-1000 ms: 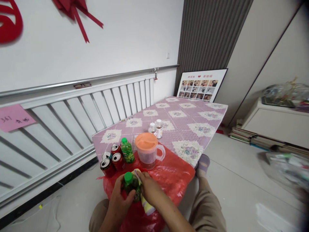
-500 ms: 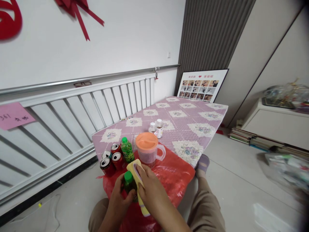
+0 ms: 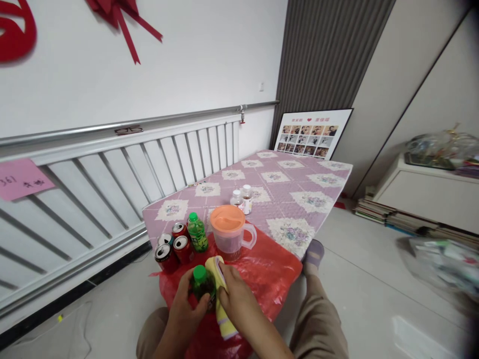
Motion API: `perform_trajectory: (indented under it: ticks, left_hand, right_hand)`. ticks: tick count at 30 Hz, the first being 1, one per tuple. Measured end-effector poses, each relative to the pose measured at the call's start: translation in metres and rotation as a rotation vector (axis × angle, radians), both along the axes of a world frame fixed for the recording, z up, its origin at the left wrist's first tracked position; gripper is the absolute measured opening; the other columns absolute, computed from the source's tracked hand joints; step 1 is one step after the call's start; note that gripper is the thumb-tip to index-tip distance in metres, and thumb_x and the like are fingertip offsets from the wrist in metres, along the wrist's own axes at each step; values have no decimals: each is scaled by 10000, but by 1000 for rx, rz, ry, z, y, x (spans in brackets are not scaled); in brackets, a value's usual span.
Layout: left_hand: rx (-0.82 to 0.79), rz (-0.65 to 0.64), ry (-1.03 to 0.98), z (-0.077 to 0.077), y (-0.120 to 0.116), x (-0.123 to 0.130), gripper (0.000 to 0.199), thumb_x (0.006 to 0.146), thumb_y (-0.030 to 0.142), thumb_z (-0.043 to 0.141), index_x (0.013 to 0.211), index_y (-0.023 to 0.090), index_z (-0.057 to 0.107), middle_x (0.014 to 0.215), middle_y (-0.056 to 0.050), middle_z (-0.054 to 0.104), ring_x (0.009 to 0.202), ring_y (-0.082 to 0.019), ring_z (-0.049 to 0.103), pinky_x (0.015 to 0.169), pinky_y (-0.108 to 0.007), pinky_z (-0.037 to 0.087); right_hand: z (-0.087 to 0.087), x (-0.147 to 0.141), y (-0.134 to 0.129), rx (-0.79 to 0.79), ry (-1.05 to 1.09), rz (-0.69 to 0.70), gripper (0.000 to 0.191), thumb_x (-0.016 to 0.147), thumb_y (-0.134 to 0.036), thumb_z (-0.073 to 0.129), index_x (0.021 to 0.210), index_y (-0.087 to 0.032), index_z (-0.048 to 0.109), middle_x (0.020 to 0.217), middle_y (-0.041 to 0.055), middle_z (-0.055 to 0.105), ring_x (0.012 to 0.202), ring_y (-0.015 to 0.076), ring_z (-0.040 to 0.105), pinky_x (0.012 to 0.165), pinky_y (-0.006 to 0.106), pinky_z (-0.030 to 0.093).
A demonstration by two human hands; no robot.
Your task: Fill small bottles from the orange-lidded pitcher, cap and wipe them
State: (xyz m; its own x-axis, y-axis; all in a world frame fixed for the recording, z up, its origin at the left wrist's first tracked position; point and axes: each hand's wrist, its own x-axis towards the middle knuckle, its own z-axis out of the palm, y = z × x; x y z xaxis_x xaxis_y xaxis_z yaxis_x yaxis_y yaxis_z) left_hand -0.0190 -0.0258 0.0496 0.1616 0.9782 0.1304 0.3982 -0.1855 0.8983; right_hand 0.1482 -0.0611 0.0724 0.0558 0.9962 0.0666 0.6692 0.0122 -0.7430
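While the left hand [image 3: 185, 306] is still gripping the green-capped bottle [image 3: 204, 284] over the red plastic sheet [image 3: 269, 279], the right hand [image 3: 234, 296] is sliding the yellow cloth [image 3: 220, 294] back down the bottle's side from where it was half a second ago. Its fingers are pressing together, clamped on the cloth, just before the orange-lidded pitcher [image 3: 230, 237].

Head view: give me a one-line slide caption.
Left hand grips a green-capped bottle while the right hand presses a yellow cloth against it, over a red plastic sheet.
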Motion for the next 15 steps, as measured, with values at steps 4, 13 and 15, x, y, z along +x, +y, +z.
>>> perform_trajectory:
  ticks: [4,13,15]
  left_hand:
    - [-11,-19,-21,5,-1,2,539,744,275,608,1262,181,492,1249,-121,636,1107,-256,647,973,-423,529]
    - [-5,-193,-68,-1,16,-14,587,707,210,617,1284,164,519,1306,-143,617,1204,-284,596,1068,-475,452]
    - [-25,-309,-68,3,24,-20,627,700,185,609,1317,171,501,1355,-147,581,1224,-278,582,1077,-474,444]
  right_hand:
    - [38,-4,-5,93,1,50,700,801,-53,451,1483,-186,373,1465,133,424,1339,236,425,1107,381,365]
    - [-22,2,3,-48,14,31,720,766,-43,477,1475,-130,377,1329,146,560,1243,217,534,1070,324,392]
    - [-34,4,2,-80,5,36,710,766,-47,478,1468,-106,387,1292,157,583,1203,218,568,1044,312,413]
